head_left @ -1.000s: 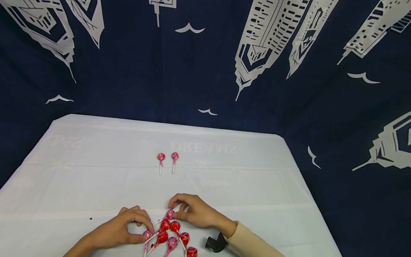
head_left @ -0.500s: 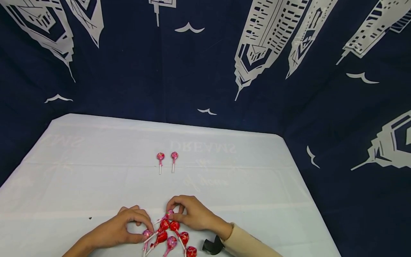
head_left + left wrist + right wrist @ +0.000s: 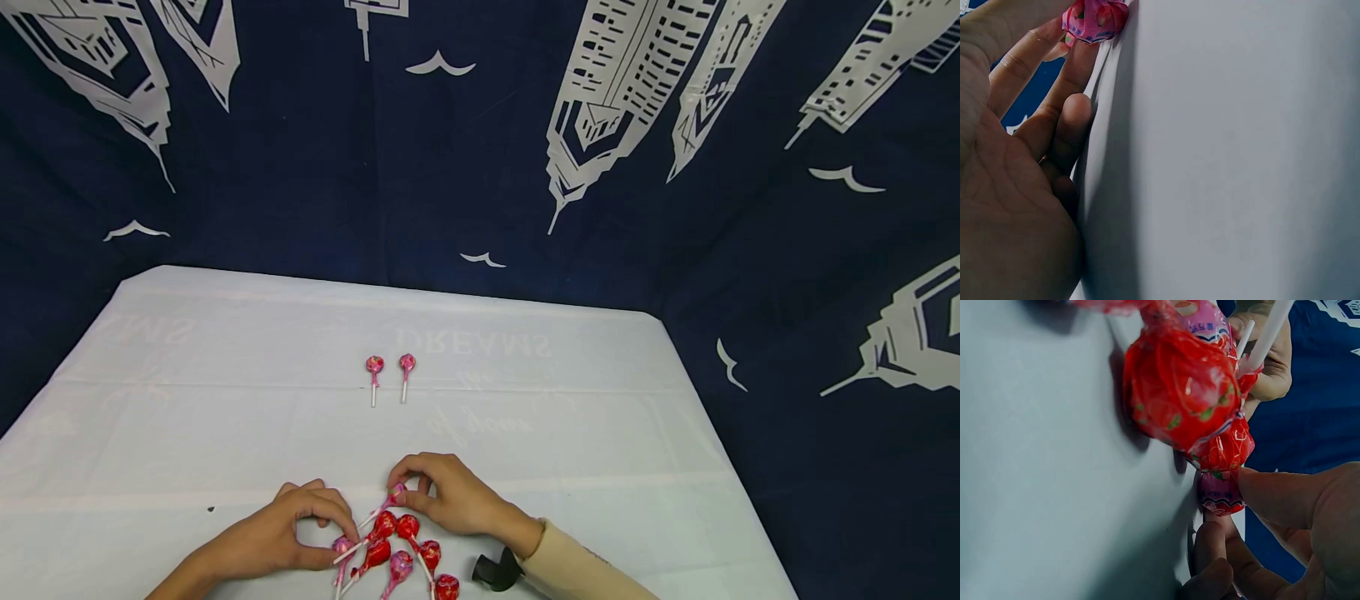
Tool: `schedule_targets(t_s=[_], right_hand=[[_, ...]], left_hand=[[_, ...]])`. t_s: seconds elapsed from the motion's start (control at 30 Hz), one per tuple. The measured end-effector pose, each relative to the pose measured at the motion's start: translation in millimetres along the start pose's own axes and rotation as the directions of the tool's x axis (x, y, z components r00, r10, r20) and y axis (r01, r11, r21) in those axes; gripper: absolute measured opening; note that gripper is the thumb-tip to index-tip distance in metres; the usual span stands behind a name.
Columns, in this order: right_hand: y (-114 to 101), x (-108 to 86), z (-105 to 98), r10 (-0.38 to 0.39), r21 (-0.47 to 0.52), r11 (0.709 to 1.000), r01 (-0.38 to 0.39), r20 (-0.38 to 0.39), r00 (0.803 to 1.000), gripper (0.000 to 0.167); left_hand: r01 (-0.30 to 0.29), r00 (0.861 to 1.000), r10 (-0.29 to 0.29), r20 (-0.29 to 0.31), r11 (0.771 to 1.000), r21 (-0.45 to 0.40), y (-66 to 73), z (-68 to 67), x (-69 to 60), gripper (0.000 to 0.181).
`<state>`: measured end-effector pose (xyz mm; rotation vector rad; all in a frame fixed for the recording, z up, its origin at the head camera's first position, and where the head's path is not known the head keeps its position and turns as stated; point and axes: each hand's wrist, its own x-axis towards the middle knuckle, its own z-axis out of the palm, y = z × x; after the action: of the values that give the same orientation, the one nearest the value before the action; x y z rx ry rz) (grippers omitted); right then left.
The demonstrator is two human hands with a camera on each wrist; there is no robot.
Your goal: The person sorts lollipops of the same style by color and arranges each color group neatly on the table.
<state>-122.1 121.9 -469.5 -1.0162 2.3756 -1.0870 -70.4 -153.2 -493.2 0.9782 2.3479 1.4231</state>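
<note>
The left hand (image 3: pixel 288 531) pinches a pink lollipop (image 3: pixel 342 544) and the right hand (image 3: pixel 459 497) a second pink lollipop (image 3: pixel 393 495), both beside the red lollipops (image 3: pixel 378 553), seemingly a picking-up step, so the next move likely calls for easing them clear of neighbouring sticks (image 3: pixel 351 553).

navy backdrop (image 3: pixel 315 183) with white tower prints (image 3: pixel 626 92), pale tabletop (image 3: pixel 600 450), apparently cloth-covered, faint flipped lettering (image 3: pixel 474 343)

Standing here, I see head cam facing forward-down across the table (image 3: pixel 615 442); wrist cams sit super close, tipped sideways; head and right-wrist both catch red lollipops (image 3: pixel 408 527).
</note>
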Motion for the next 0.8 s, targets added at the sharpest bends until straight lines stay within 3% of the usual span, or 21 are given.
schedule_targets(t_s=[0.5, 0.8], right_hand=[[1.3, -0.8, -1.7, -0.029, -0.011, 1.0, 0.029, -0.011, 1.0, 0.019], [3.6, 0.6, -1.1, -0.019, 0.002, 1.0, 0.019, -0.009, 1.0, 0.014]], left_hand=[[-0.017, 0.999, 0.017, -0.038, 1.0, 0.006, -1.1, 0.7, -1.1, 0.015], [-0.038, 0.999, 0.037, -0.018, 0.999, -0.034, -2.8, -2.1, 1.8, 0.012]])
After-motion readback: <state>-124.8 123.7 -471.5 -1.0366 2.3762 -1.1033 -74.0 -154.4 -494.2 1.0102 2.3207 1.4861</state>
